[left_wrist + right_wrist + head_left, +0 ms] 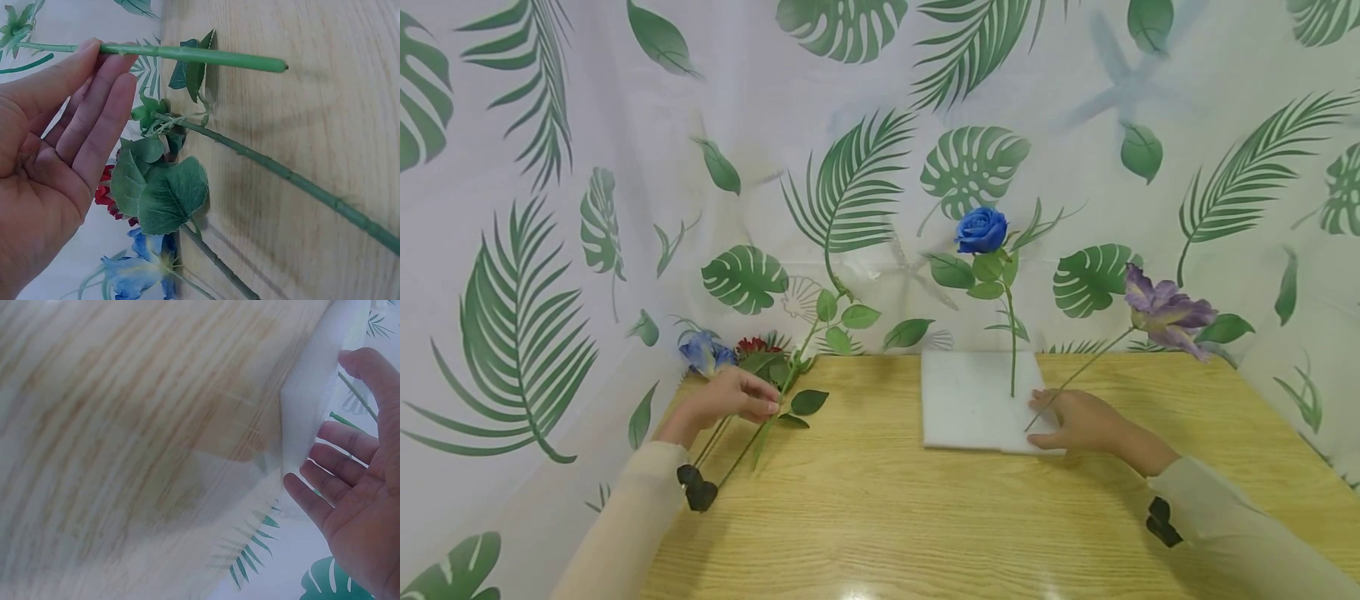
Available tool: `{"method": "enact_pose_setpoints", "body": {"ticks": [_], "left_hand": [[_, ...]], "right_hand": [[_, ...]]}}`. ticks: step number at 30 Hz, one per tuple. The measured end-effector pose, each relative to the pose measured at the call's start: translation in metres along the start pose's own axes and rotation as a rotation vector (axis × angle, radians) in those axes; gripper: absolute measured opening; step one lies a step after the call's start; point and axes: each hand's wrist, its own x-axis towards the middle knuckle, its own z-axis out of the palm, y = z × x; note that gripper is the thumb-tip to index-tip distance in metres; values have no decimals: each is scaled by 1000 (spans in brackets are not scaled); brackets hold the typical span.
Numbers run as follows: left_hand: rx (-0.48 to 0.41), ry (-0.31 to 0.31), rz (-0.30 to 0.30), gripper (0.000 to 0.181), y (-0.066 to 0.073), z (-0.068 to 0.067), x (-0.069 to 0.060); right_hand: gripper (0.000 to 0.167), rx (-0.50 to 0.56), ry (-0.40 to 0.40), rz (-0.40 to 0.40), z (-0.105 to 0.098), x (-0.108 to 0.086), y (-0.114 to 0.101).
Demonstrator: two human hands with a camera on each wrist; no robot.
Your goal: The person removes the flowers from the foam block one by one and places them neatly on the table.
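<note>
In the head view my left hand (pixel 741 396) pinches a green artificial flower stem (pixel 805 343) with light leaves; its bloom cannot be made out. The left wrist view shows the stem's cut end (pixel 275 64) in the air above the table. My right hand (pixel 1086 423) rests against the right edge of a white foam block (pixel 970 417), fingers (pixel 350 440) fairly straight. A blue rose (pixel 982 231) stands upright in the block. Beside the right hand, a purple flower (pixel 1168 312) leans right, its thin stem running down to the block.
Under the left hand lie a blue flower (pixel 706 354), a red flower (pixel 758 346) and stems with dark leaves (pixel 808 402) on the wooden table (pixel 865 517). A leaf-printed curtain (pixel 865 83) hangs behind and to the sides.
</note>
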Motion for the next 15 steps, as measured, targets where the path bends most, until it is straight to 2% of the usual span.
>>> {"method": "enact_pose_setpoints", "body": {"ticks": [8,15], "left_hand": [[-59,-4,0,39,-14,-1,-7],[-37,5,-23,39,-20,0,-15]], "right_hand": [[67,11,1,6,0,-1,-1],[67,18,4,3,0,-2,-1]]}}
